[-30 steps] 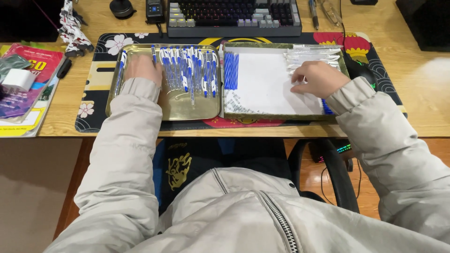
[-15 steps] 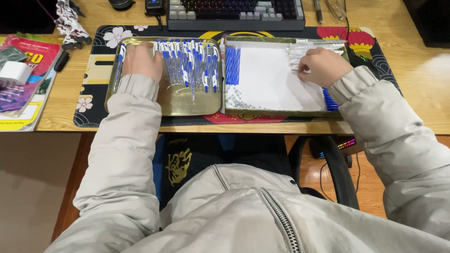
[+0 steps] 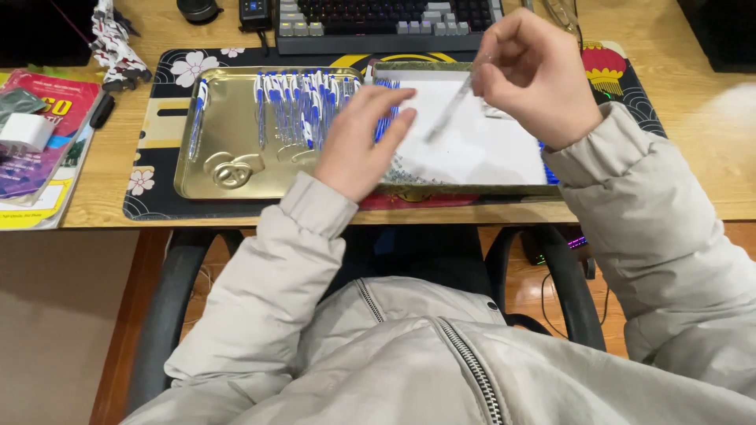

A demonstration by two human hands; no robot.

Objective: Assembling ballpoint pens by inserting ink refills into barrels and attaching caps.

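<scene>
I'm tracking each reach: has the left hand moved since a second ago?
Yes. The left hand has moved right, off the far-left end of the gold tray to the seam where that tray meets the white-lined tray, fingers open, holding nothing.

Pen (image 3: 450, 110) motion-blurred — keyboard (image 3: 386, 20) cut off at top.

At the desk's far left edge, a red-covered booklet (image 3: 55, 110) with yellow lettering lies flat on a stack of printed sheets (image 3: 35, 201), its corner reaching the black floral desk mat (image 3: 150, 197). A small white box (image 3: 26, 132) rests on the booklet, with a grey-green packet (image 3: 17, 101) just behind it (partly cut off by the frame). A dark screen (image 3: 39, 31) fills the upper left corner; another black panel (image 3: 720, 31) stands at upper right, its face unreadable.
</scene>
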